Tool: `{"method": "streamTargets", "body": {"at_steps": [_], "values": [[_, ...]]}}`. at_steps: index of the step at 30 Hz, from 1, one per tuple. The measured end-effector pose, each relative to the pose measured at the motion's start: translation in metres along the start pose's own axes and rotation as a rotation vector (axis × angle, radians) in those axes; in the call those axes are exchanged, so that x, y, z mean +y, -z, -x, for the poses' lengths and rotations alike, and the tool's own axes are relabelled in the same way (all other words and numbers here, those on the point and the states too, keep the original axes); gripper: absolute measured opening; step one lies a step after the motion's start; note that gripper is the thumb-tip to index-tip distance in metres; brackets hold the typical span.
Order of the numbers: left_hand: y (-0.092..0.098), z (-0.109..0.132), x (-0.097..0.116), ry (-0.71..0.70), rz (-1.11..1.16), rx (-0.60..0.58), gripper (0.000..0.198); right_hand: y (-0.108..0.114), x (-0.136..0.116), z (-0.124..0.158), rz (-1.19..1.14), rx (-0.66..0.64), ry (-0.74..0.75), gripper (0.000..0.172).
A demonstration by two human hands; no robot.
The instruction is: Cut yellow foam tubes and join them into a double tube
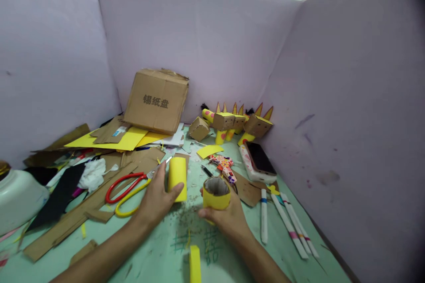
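Note:
A yellow paper-covered tube (178,177) is in my left hand (159,196), with the thumb across its lower right side and the fingers at its left. My right hand (226,216) is wrapped round a second yellow tube (216,198), whose open grey-brown end tilts up toward me. Close to my left hand are scissors (124,189) with one red and one yellow handle. A small yellow strip (195,264) lies between my forearms at the near edge. Beyond my right hand are a black pen (206,170) and a flower-patterned item (226,167).
Cardboard figures (226,123) with yellow spikes stand at the back, beside a leaning cardboard box (157,101). White markers (288,225) and a phone (260,158) on a white box lie at right. Cardboard scraps (79,205) and a white container (20,199) fill the left.

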State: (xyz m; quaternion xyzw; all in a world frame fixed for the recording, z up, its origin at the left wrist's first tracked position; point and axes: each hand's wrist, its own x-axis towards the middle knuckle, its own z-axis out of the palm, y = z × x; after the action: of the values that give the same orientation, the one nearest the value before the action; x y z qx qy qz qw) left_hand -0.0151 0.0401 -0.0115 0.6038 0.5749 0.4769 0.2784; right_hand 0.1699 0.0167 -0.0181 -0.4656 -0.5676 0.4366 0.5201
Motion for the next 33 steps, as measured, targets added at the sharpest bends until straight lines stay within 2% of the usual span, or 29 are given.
{"method": "streamTargets", "body": {"at_steps": [2, 3, 6, 8, 10, 12, 17, 21, 22, 24, 25, 27, 29, 31, 33], "values": [[0.006, 0.004, 0.008, -0.078, -0.049, 0.076, 0.064, -0.002, 0.001, 0.004, 0.107, -0.088, 0.175, 0.049], [0.009, 0.007, 0.015, -0.109, -0.008, 0.039, 0.06, -0.003, 0.001, 0.005, 0.179, -0.123, 0.278, 0.049], [0.015, 0.018, 0.031, -0.011, 0.155, -0.349, 0.039, -0.006, 0.002, 0.008, 0.431, -0.177, 0.547, 0.043], [0.015, 0.021, 0.035, 0.091, 0.121, -0.513, 0.033, -0.008, 0.002, 0.008, 0.579, -0.193, 0.677, 0.039], [0.012, 0.021, 0.033, 0.121, 0.039, -0.524, 0.034, -0.012, 0.003, 0.008, 0.686, -0.217, 0.753, 0.04], [0.008, 0.021, 0.03, 0.066, -0.012, -0.478, 0.033, -0.017, 0.005, 0.01, 0.739, -0.235, 0.756, 0.042], [0.001, 0.027, 0.032, -0.065, -0.043, -0.364, 0.023, -0.025, 0.005, 0.016, 0.731, -0.255, 0.673, 0.049], [0.004, 0.022, 0.033, -0.091, -0.007, -0.376, 0.024, -0.014, -0.007, 0.015, 0.696, -0.319, 0.556, 0.045], [0.006, 0.018, 0.032, -0.067, 0.027, -0.365, 0.026, -0.008, -0.012, 0.014, 0.646, -0.315, 0.485, 0.052], [0.01, 0.009, 0.03, 0.022, 0.12, -0.311, 0.031, 0.007, -0.019, 0.009, 0.418, -0.206, 0.325, 0.076], [0.012, 0.005, 0.029, 0.078, 0.171, -0.275, 0.032, 0.014, -0.021, 0.006, 0.24, -0.13, 0.252, 0.076], [0.015, 0.0, 0.028, 0.195, 0.254, -0.241, 0.029, 0.027, -0.023, 0.0, -0.128, 0.031, 0.101, 0.055], [0.015, -0.001, 0.028, 0.281, 0.302, -0.248, 0.028, 0.034, -0.023, -0.005, -0.4, 0.07, -0.07, 0.037], [0.013, 0.001, 0.028, 0.315, 0.318, -0.266, 0.028, 0.035, -0.023, -0.007, -0.521, -0.02, -0.218, 0.032], [0.01, 0.004, 0.028, 0.318, 0.324, -0.267, 0.026, 0.033, -0.024, -0.007, -0.548, -0.117, -0.299, 0.033]]}}
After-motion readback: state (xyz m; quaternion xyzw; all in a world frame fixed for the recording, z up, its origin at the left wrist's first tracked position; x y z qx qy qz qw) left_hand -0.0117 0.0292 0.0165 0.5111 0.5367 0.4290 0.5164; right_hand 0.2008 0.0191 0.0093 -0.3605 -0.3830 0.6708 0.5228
